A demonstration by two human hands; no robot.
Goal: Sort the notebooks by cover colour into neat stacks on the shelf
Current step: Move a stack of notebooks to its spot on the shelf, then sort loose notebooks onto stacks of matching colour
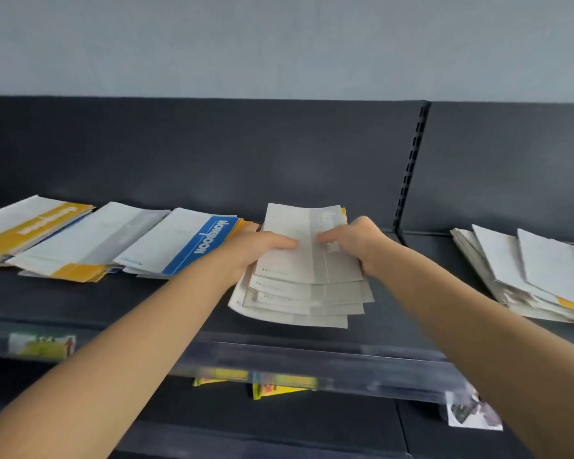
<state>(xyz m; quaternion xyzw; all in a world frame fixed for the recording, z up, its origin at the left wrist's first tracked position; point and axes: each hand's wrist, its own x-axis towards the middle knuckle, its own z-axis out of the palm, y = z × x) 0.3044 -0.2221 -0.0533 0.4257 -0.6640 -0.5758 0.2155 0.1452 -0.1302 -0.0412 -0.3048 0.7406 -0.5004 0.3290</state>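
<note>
Now, look first at the left end of the shelf (146,299). A yellow pile (37,226), a grey notebook (93,236) and a blue notebook (196,243) lie overlapping in a loose row, with other colours showing beneath, so that end looks unsorted.

Your left hand (256,251) pinches the left edge of the grey stack (309,293). Its thumb lies over the top cover and its other fingers are hidden below. The stack is mid-shelf, just right of the blue notebook and left of the slotted post (411,167). Whether it rests on the shelf or is slightly lifted cannot be told. Its covers fan toward you, each lower one showing a strip, and a yellow corner (344,212) peeks out at the back right. Your right hand (362,246) pinches the right edge in the same way, thumb on top and the remaining fingers out of sight.

The step in hand looks like squaring this stack. Ease both pinches a little so the covers can slide, then push the near edges back until they line up, and close the sides between your palms. Check that yellow corner, and if it belongs to a yellow cover, pull that book out. Set the stack down with a gap from the blue notebook so the two do not merge.

Past the post, a pale pile (527,276) lies slanted with a yellow strip low in it. It probably needs sorting too.
</note>
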